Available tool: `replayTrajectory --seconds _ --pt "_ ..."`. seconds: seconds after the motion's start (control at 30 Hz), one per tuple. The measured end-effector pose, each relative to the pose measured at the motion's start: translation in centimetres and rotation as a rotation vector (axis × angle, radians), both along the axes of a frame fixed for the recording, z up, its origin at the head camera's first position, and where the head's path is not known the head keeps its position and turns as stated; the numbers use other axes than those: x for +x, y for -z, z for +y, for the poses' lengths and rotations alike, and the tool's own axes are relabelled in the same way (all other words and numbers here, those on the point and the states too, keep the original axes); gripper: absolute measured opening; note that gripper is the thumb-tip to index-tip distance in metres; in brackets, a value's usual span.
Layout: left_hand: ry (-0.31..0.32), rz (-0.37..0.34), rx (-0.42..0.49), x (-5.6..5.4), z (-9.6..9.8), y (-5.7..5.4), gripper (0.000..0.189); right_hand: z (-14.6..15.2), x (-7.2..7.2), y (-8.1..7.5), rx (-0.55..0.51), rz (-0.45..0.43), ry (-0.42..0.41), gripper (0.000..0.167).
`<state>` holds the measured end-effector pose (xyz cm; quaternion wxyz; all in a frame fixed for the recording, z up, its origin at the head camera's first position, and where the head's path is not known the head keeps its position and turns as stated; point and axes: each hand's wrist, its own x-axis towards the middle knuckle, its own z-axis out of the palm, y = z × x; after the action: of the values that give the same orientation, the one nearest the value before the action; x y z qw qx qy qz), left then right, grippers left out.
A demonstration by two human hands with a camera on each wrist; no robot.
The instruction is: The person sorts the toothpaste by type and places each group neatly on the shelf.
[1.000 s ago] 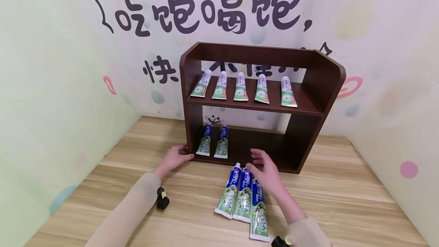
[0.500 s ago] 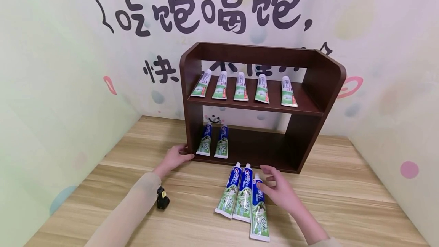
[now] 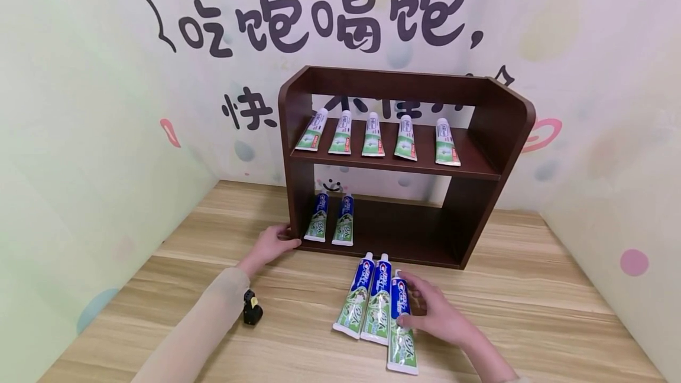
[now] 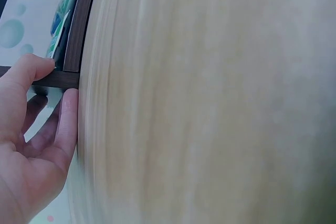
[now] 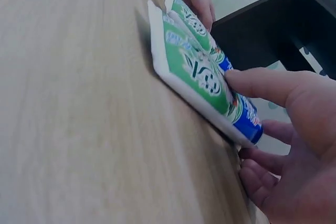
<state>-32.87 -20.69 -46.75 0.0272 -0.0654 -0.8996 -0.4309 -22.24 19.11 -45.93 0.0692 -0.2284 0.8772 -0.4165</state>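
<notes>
My left hand [image 3: 268,245] grips the lower left corner of a small dark-brown two-tier shelf [image 3: 502,129]; in the left wrist view its thumb and fingers lie either side of the dark board [image 4: 58,80]. On the table in front lie three blue-and-green toothpaste tubes, caps toward the shelf. My right hand [image 3: 441,318] grips the rightmost toothpaste tube [image 3: 402,347], thumb on its printed face and fingers along its far right edge near the cap. Left of it, the middle tube [image 3: 378,312] and the left tube [image 3: 353,306] lie side by side.
Two matching tubes [image 3: 343,223] lie at the left of the shelf's lower tier. Several white-and-green toothpaste tubes [image 3: 373,138] are spaced along its upper tier. A patterned wall cloth [image 3: 106,105] with dark lettering surrounds the wooden table [image 3: 287,324].
My right hand has moved back from the shelf's front edge, down and to the right, and has taken hold of the rightmost toothpaste tube. The left hand stays on the shelf corner.
</notes>
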Motion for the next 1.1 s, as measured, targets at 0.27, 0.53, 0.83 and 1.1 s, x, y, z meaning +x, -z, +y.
replayTrajectory --seconds 0.27,0.53,0.83,1.1 --pt "-0.002 0.0 -0.006 0.0 0.0 -0.1 0.057 -0.3 -0.2 0.2 0.085 0.009 0.072 0.097" --pt "-0.011 -0.005 -0.006 0.1 0.1 -0.1 0.056 -1.1 0.1 -0.4 0.083 -0.018 0.102 0.098" --pt "-0.021 -0.007 0.006 0.4 0.3 -0.2 0.056 -1.9 -0.4 -0.6 0.012 -0.097 0.147 0.089" --pt "-0.015 -0.007 0.008 0.2 0.3 0.0 0.055 -1.5 -0.6 -0.7 0.005 -0.101 0.208 0.084"
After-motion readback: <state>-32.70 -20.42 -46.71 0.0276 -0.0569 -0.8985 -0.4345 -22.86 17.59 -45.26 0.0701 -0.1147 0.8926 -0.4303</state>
